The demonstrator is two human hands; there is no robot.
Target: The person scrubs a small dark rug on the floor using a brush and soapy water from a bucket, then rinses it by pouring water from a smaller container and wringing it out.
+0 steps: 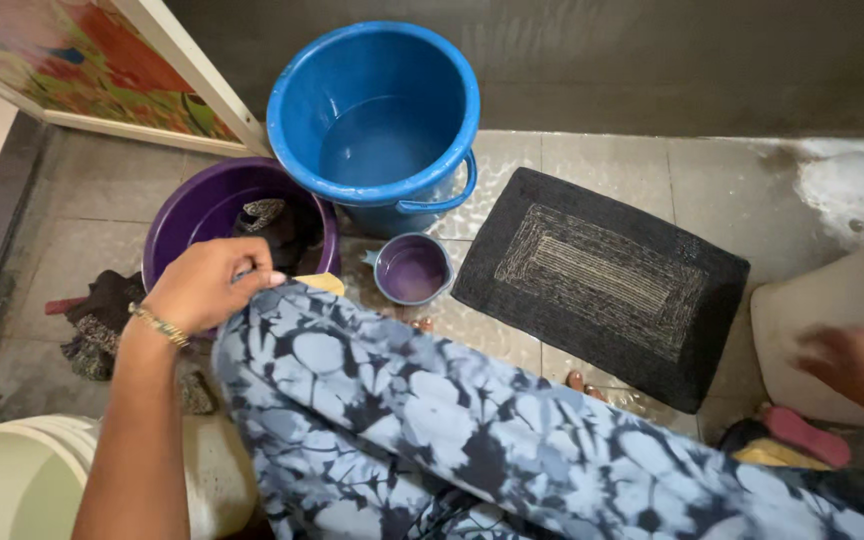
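Here my left hand [210,285] has its fingers [252,276] pinched shut on the blue patterned cloth [472,420] near the purple basin [177,215] of dark clothes, far blue bucket [377,60] holding water, right hand [857,365] blurred, grip unclear.

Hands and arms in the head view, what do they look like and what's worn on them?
The left hand and forearm are bare, with no sleeve, and a thin gold-coloured chain bracelet circles the wrist. The right hand is motion-blurred at the frame's right edge; it looks bare, but any ring or bracelet cannot be made out.
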